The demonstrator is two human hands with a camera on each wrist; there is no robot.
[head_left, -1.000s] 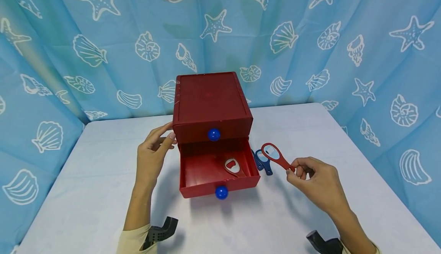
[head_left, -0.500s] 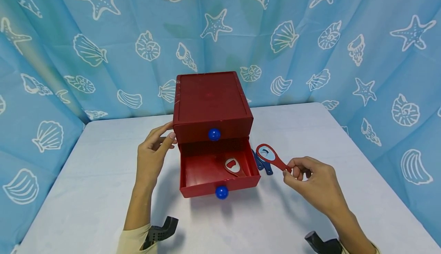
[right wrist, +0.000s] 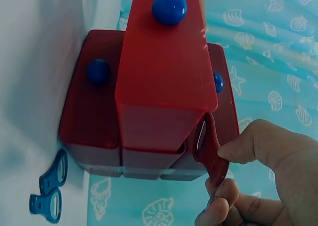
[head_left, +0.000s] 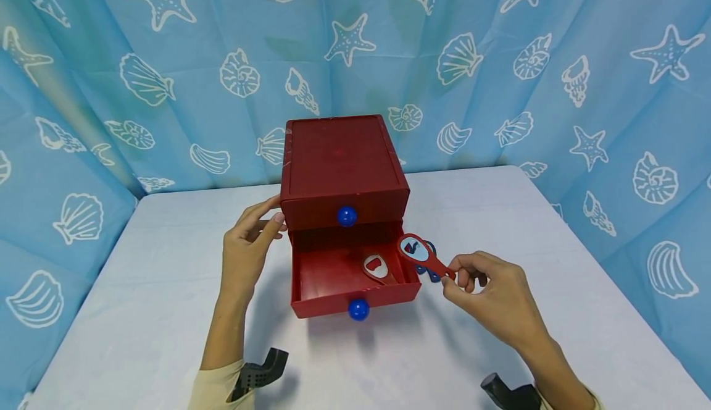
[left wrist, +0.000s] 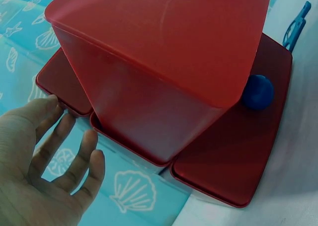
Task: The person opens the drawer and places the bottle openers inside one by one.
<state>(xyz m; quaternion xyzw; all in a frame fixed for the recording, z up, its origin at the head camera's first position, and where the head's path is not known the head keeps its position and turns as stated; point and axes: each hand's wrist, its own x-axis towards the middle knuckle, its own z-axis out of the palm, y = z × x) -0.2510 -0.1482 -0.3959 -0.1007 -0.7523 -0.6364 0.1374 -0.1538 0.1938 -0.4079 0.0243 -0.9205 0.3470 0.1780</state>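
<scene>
A dark red drawer unit (head_left: 339, 157) stands on the table, its middle drawer (head_left: 328, 308) pulled out. My left hand (head_left: 244, 255) touches the unit's left side with loosely extended fingers; in the left wrist view its fingertips lie along the unit's edge. Between thumb and fingers, my right hand (head_left: 491, 296) pinches the handle end of a small red magnifying glass (head_left: 437, 267). Its lens end overlaps the drawer's right wall in the head view. Inside the drawer, towards the right, lies another red magnifying glass (head_left: 376, 267). Two blue magnifying glasses (right wrist: 45, 206) rest on the table right of the unit.
Blue knobs show on the drawers, among them the upper knob (head_left: 347, 216) and the pulled-out drawer's knob (head_left: 358, 310). The unit stands on a white table (head_left: 166, 311). A blue curtain (head_left: 222, 76) with shell prints hangs behind and beside it.
My right hand has moved left with the red magnifying glass, bringing its lens from beside the drawer to over the right wall. My left hand has stayed against the unit.
</scene>
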